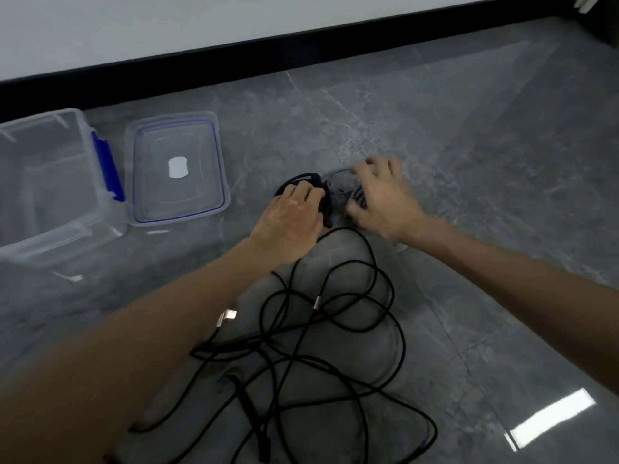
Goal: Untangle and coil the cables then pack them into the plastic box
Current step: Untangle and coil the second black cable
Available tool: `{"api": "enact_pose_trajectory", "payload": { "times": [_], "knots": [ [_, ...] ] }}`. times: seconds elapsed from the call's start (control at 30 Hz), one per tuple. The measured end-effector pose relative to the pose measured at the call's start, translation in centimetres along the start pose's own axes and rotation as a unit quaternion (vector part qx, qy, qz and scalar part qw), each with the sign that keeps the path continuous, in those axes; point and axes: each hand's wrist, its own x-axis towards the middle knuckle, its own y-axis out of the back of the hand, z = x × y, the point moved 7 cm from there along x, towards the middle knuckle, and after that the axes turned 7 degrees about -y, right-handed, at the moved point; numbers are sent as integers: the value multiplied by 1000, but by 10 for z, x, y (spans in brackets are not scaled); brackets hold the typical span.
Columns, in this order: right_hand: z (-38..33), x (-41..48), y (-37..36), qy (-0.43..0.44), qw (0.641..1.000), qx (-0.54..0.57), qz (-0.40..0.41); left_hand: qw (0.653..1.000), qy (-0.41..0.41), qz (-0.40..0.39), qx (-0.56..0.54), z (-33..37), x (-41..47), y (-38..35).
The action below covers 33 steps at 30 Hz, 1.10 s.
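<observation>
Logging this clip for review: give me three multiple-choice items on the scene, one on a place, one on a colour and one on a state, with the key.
1. Where does the lid lie?
A. clipped on the box
B. on the floor, just right of the plastic box
C. under the cables

2. What colour is the box's latch?
A. red
B. blue
C. green

3. How does the loose black cable nearest the person lie?
A. in tangled loops on the floor
B. in a neat coil
C. packed in the box

Key:
1 B, the lid lies flat beside the open box.
2 B, a blue clip hangs on the box's right wall.
3 A, its loops cross each other on the tiles.
</observation>
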Motion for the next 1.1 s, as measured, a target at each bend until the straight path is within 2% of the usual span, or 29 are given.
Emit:
{"api": "enact_pose_trajectory", "payload": {
  "times": [0.13, 0.2, 0.3, 0.47, 0.6, 0.73, 0.83, 1.0, 1.1],
  "knots": [
    [-68, -24, -13, 117, 989, -6, -93, 1000, 6, -21, -19, -9, -48, 14],
    [-98, -45, -29, 158, 972, -18, -172, 999, -12, -48, -7, -9, -79, 14],
    [-139, -81, -44, 219, 943, 24, -250, 995, -18, -93, 18, -11, -126, 9],
    [-176, -110, -62, 245, 911, -66, -325, 991, 26, -128, 18, -21, -182, -3],
    [-187, -138, -78, 293, 877, -98, -368, 981, 80, -163, -65, -25, -215, -22],
    [-180, -168, -88, 314, 842, -115, -424, 973, 71, -204, -87, -11, -238, -45],
    [-174, -183, -102, 343, 824, -202, -404, 974, 65, -201, -83, -1, -239, -48],
    [-181, -193, -104, 404, 804, -266, -346, 976, 68, -169, -119, -1, -237, -44],
    [-184, -184, -89, 374, 837, -230, -327, 973, 86, -153, -153, -1, -239, -31]
  ]
}}
